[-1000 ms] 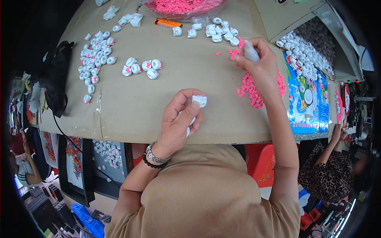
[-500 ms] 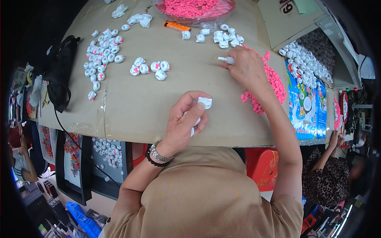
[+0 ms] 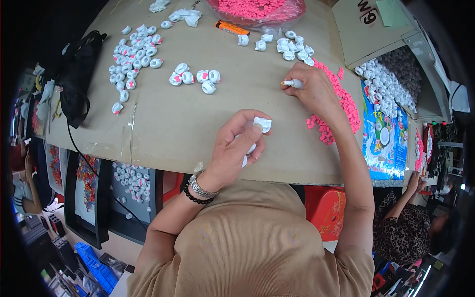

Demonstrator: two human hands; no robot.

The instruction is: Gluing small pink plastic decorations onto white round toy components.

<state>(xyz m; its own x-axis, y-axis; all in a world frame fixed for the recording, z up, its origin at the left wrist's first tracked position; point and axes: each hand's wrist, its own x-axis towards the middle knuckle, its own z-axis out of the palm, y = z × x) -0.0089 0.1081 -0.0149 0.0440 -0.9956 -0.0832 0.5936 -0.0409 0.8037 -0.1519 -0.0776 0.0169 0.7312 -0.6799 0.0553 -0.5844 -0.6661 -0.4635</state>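
Note:
Between the thumb and fingers of my left hand sits a small white plastic piece; more white pieces show lower in its curled fingers. My right hand pinches a slim white pen-like tube, its yellowish tip pointing left, above the board. Beside that hand lies a spread of tiny pink pieces. Farther back is a cluster of white pieces. Two small groups of round white pieces with pink spots rest left of centre, and a larger cluster lies farther left.
A plastic-lined bowl of pink pieces stands at the back, near an orange stick-shaped thing. On the right, an open box spills white pieces near a blue printed sheet. A black bag-like thing trails a cord. Another person works at right.
The whole view has shifted slightly, so the table's things appear farther right. My right hand has come a little nearer to me with the tube. Both hands keep their hold.

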